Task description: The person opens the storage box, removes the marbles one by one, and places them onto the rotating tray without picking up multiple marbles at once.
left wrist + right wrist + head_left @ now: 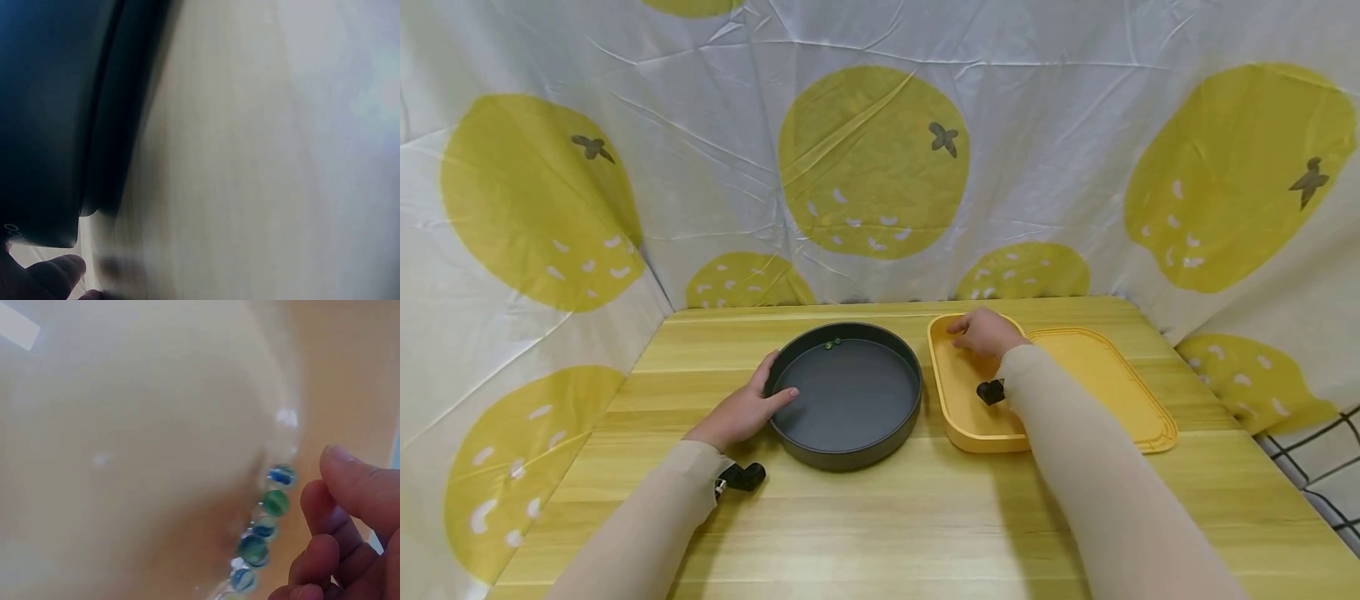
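A round dark grey pan [850,408] sits on the table, with a couple of small green glass marbles [830,344] at its far inner edge. My left hand [741,415] grips the pan's left side, thumb over the rim and fingers along the outer wall. To the right stands a yellow rectangular box [981,442]. Inside it, near the far end, is my right hand [988,333], its fingers loosely curled. In the right wrist view, several blue and green marbles [275,503] line the box's edge beside the fingertips; no marble shows between thumb and fingers.
A flat yellow lid [1097,379] lies to the right of the box, partly behind the right sleeve. The wooden table [850,533] ends at a fruit-print cloth [880,283] at the back. Black wire mesh [1318,475] stands beyond the right edge.
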Available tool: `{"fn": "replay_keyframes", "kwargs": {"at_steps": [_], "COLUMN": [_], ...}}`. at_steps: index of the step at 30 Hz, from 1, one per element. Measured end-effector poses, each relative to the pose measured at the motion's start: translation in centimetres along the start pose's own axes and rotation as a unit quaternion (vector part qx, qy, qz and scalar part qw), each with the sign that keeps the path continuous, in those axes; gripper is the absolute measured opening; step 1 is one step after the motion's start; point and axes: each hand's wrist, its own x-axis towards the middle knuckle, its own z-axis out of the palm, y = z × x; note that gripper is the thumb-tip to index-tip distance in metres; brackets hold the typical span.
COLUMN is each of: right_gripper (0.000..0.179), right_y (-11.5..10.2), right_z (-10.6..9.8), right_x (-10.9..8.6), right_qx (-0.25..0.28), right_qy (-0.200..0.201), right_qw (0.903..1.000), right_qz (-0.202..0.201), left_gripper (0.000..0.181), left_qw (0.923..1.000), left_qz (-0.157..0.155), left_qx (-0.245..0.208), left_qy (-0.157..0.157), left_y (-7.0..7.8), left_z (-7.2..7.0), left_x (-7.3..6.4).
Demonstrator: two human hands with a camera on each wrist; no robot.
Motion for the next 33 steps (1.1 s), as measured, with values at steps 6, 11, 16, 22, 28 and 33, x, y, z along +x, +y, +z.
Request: {"fn": "replay_keyframes", "kwargs": {"at_steps": [6,11,16,22,28,33], "right_gripper": [0.036,0.03,0.026,0.027,0.035,0.034], "right_y": [0.2,-0.1,0.0,-0.4,-5.8,-11.6], "right_z": [0.6,0.7,0.8,0.2,-1.0,0.0], "right_x": [0.0,-0.4,-0.3,-0.2,-0.7,-0.9], "right_qx": [-0.04,-0.079,-0.079,0.017,0.065,0.027], "right_qy": [0.006,0.012,0.014,0.015,-0.009,-0.04], "right_qw": [0.9991,0.9968,0.9968,0.9997,0.997,0.9916], "right_qz": [0.013,0.01,0.007,0.002,-0.041,-0.12], "left_gripper": [0.093,0.092,0.093,0.093,0.092,0.092], "left_qw": [1.0,1.0,0.9999,1.0,1.0,0.9999], "left_qz": [-0.003,-0.006,-0.01,-0.007,-0.005,-0.008], "left_qx": [0.002,-0.002,0.001,0.003,0.007,0.007], "left_qy": [-0.001,-0.004,-0.003,-0.003,0.0,-0.001], "left_y": [0.1,0.3,0.3,0.2,0.2,0.4], "left_z": [0.0,0.0,0.0,0.1,0.0,0.0], "left_x": [0.0,-0.1,-0.1,0.0,0.0,-0.1]}}
